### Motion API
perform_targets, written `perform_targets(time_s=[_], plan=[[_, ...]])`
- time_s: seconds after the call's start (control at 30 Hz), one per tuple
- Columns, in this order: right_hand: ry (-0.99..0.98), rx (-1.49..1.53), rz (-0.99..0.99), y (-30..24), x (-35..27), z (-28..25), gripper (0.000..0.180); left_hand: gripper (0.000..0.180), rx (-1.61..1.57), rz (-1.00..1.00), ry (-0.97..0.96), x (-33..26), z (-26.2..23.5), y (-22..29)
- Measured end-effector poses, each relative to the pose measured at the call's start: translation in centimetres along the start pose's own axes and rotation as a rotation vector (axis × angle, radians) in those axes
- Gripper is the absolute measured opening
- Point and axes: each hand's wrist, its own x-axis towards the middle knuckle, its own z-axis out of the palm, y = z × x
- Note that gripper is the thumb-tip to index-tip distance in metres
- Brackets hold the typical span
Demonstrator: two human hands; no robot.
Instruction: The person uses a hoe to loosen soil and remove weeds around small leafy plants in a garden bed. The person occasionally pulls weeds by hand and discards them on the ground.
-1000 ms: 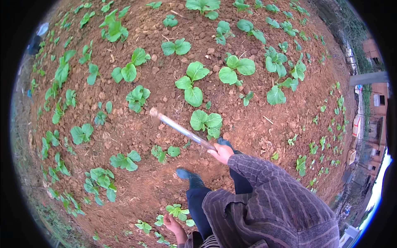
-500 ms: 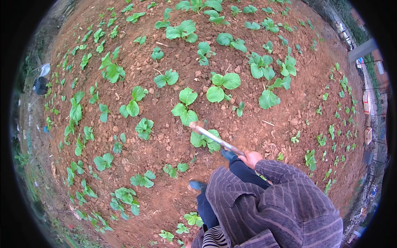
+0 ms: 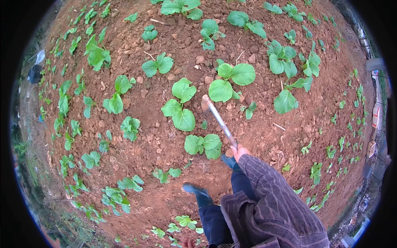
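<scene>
My right hand (image 3: pixel 240 152) is closed around the handle of a small hoe (image 3: pixel 222 124). The handle slants up and to the left, and the soil-coloured hoe head (image 3: pixel 205 104) is just above or at the ground; which one I cannot tell. Broad-leaved green seedlings flank it: one plant (image 3: pixel 182 108) to the left, another (image 3: pixel 225 86) at the upper right. Nearer my feet grows a third leafy plant (image 3: pixel 203 144). At the lower edge a bit of my left hand (image 3: pixel 188 243) shows, its fingers mostly cut off.
Reddish, crumbly soil (image 3: pixel 165 142) with small clods carries scattered seedlings on all sides. My dark boots (image 3: pixel 194 189) stand among them. Smaller plants (image 3: pixel 316 172) grow in the bed to the right. A black container (image 3: pixel 34 74) sits at the far left edge.
The hoe head has moved up and slightly right, away from the left plant's leaves. My right hand has shifted a little up and left, its arm now stretched further out.
</scene>
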Motion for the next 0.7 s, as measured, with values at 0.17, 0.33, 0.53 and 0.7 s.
perform_targets(time_s=[0.17,0.33,0.53,0.7], plan=[[-0.003,0.082,-0.067,0.0,3.7,-2.1,0.048,0.033,0.044,-0.041,0.062,-0.6,3.4,-0.2],[-0.066,0.18,-0.056,-2.1,6.8,-4.7,0.052,0.03,-0.154,-0.213,0.009,1.0,4.7,0.9],[-0.038,0.161,-0.139,-3.3,8.9,-6.3,0.054,0.034,0.356,0.168,-0.074,1.2,5.1,2.4],[0.159,0.46,-0.303,-12.1,11.7,-7.9,0.046,0.041,-0.095,-0.335,0.056,0.6,6.5,8.5]])
